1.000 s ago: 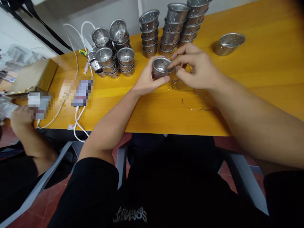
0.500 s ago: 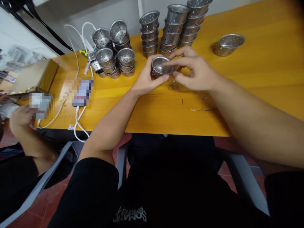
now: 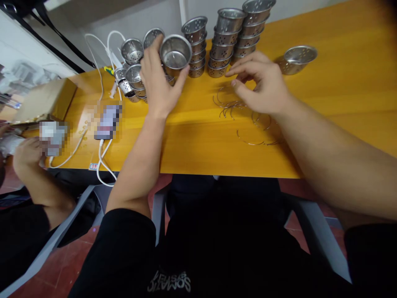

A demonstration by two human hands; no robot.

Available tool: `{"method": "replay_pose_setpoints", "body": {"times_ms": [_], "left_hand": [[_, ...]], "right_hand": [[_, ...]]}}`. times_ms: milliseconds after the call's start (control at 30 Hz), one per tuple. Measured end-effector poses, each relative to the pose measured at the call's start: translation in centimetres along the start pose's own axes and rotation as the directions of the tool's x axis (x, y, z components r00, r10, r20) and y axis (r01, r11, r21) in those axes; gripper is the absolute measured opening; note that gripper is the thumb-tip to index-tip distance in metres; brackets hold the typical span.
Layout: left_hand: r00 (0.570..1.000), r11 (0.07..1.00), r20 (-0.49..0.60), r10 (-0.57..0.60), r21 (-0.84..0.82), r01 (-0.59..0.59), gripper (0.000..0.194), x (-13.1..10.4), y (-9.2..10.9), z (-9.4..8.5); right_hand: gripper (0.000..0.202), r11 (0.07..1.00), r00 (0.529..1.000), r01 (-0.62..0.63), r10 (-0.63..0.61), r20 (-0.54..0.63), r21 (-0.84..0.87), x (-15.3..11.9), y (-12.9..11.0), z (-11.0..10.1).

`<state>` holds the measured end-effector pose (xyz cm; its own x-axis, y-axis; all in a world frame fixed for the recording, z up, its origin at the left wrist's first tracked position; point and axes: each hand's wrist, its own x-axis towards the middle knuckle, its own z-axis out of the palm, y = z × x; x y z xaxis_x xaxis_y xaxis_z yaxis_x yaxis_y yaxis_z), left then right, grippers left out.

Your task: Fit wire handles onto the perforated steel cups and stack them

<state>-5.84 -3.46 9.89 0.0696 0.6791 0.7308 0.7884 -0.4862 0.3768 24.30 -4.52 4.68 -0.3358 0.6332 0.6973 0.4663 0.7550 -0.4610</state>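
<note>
My left hand (image 3: 161,85) grips a small perforated metal cup (image 3: 176,53) by its sides, raised in front of a cluster of similar stacked cups (image 3: 135,75). The cup's mouth tilts towards me. Over the table, my right hand (image 3: 259,82) hovers with fingers curved and apart, and nothing shows between them. Beneath and left of it lie several thin curved wire pieces (image 3: 231,108). A single perforated cup (image 3: 298,60) stands on the table beyond my right hand.
Tall stacks of perforated cups (image 3: 223,49) stand along the wall. Left on the table (image 3: 192,145) are a phone (image 3: 107,121) with white cables and a cardboard box (image 3: 46,101). Another person's hand (image 3: 27,156) holds a blurred-out object at far left.
My left hand has carried the cup up and left, away from my right hand. My right hand no longer reaches into the cup and has shifted slightly right.
</note>
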Motion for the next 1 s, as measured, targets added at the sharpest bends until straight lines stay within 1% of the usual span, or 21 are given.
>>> {"method": "replay_pose_setpoints", "body": {"times_ms": [67,100,133,200,267,300,400,567,700,800,900,1000], "left_hand": [[0.997,0.992,-0.075,-0.027,0.125,0.036,0.069,0.2,-0.6,-0.6],[0.995,0.98,-0.08,-0.059,0.187,0.073,0.066,0.3,-0.7,-0.9],[0.993,0.965,-0.055,-0.101,0.237,0.112,0.06,0.4,-0.8,-1.1],[0.982,0.942,0.013,-0.186,0.286,0.175,0.042,0.6,-0.8,-1.4],[0.972,0.935,0.066,-0.227,0.293,0.199,0.022,0.6,-0.7,-1.5],[0.97,0.934,0.076,-0.23,0.297,0.198,0.017,0.6,-0.7,-1.5],[0.967,0.929,0.095,-0.237,0.312,0.198,0.017,0.6,-0.9,-1.1],[0.953,0.931,0.137,-0.271,0.29,0.223,0.027,0.7,-1.4,-0.8],[0.946,0.935,0.125,-0.3,0.237,0.265,0.019,0.7,-1.6,-0.9],[0.951,0.928,0.108,-0.29,0.276,0.252,0.019,0.6,-1.6,-0.8],[0.959,0.917,0.083,-0.27,0.327,0.23,0.021,0.5,-1.6,-0.7],[0.958,0.918,0.094,-0.273,0.323,0.23,0.015,0.5,-1.5,-0.6]], "right_hand": [[0.035,1.0,1.0,-0.01,0.01,0.004,-0.013,0.0,-0.2,-0.1],[0.035,1.0,1.0,-0.017,0.017,0.007,-0.019,0.0,-0.3,-0.1],[0.035,1.0,1.0,-0.022,0.022,0.008,-0.022,0.0,-0.3,-0.1],[0.036,0.999,1.0,-0.028,0.028,0.007,-0.02,0.0,-0.3,-0.1],[0.039,0.999,0.999,-0.039,0.039,0.003,-0.015,0.1,-0.3,0.0],[0.04,0.999,0.999,-0.05,0.05,0.004,-0.015,0.1,-0.3,0.0],[0.046,0.997,0.997,-0.078,0.078,0.016,-0.019,0.1,-0.4,0.0],[0.051,0.995,0.995,-0.099,0.099,0.026,-0.017,0.1,-0.5,-0.1],[0.052,0.997,0.997,-0.077,0.077,0.024,-0.022,0.1,-0.4,0.0],[0.053,0.998,0.998,-0.059,0.059,0.016,-0.021,0.1,-0.3,0.0],[0.05,0.997,0.997,-0.069,0.07,0.025,-0.029,0.0,-0.3,0.0],[0.049,0.998,0.998,-0.063,0.063,0.023,-0.027,0.0,-0.4,0.0]]}}
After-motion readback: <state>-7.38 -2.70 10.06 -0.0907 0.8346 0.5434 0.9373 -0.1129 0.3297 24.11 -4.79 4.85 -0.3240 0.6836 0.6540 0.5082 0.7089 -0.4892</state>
